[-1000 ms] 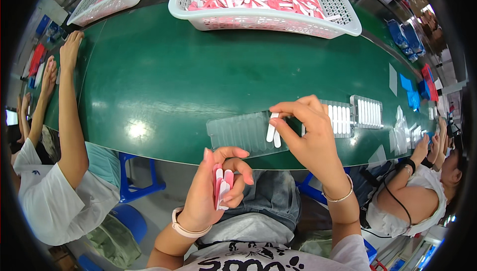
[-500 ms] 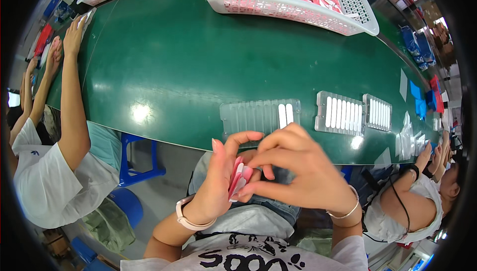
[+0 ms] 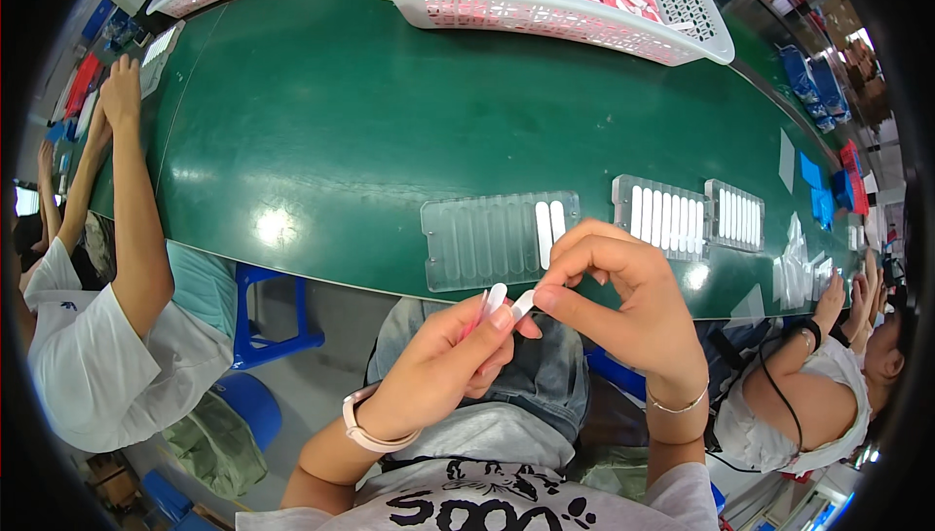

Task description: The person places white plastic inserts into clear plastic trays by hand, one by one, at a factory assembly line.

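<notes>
My left hand (image 3: pixel 450 354) is closed around a few slim, round-ended strips, white on one face and pink on the other. One white strip end (image 3: pixel 498 293) pokes up past its fingers. Between my two hands is a white strip (image 3: pixel 523 304), pinched by the left thumb and by the right thumb and fingertips. My right hand (image 3: pixel 628 302) is closed on its far end. Just beyond them on the green table lies a clear slotted tray (image 3: pixel 474 242), with two white strips (image 3: pixel 551 229) in its right-hand slots.
Two more clear trays (image 3: pixel 620 217) (image 3: pixel 714 209) filled with white strips lie to the right. A white perforated basket (image 3: pixel 545 22) of pink and white strips stands at the back of the green table (image 3: pixel 321 132). Co-workers' arms (image 3: pixel 131 180) work at left; another person (image 3: pixel 804 385) sits at right.
My hands have turned the strips from the palm so white ends show upward. The right fingers now pinch one strip. The view has shifted slightly; the left co-worker's hand has moved down.
</notes>
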`<state>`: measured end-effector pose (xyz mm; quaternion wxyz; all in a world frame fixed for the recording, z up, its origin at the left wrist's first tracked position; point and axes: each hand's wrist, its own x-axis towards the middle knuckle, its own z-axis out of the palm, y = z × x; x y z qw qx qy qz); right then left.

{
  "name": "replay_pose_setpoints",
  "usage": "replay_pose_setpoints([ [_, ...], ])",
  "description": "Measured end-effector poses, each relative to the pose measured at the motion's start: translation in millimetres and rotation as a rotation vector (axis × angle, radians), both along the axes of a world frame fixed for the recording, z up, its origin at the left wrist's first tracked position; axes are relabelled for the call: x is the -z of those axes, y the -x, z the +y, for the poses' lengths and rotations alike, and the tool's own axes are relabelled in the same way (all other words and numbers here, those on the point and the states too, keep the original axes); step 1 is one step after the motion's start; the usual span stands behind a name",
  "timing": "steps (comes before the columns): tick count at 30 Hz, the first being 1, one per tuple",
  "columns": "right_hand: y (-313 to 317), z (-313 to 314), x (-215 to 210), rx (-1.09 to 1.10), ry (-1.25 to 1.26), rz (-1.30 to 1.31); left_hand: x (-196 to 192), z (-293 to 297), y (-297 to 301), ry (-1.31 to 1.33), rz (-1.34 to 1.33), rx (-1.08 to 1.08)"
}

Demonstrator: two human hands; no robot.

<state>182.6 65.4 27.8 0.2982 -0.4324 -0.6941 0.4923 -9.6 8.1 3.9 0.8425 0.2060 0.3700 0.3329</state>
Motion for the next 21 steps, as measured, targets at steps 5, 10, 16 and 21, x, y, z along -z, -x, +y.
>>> replay_pose_setpoints([
  [5, 0.9, -0.7, -3.1, -0.025, 0.364, 0.201, 2.9, -0.6, 4.7, -0.114, 0.019, 0.001],
  [10, -0.8, 5.0, 7.2, -0.136, 0.126, 0.217, 6.2, 6.9, 15.2, 0.051, -0.356, 0.079],
  [16, 2.5, 14.6, 5.7, -0.173, -0.154, 0.337, 9.1, 10.0, 15.4, 0.186, -0.406, 0.102],
  [21, -4.8, 41.8, 15.2, 0.112, -0.044, 0.013, 9.0, 3.7, 14.3, 0.01, -0.037, -0.061],
])
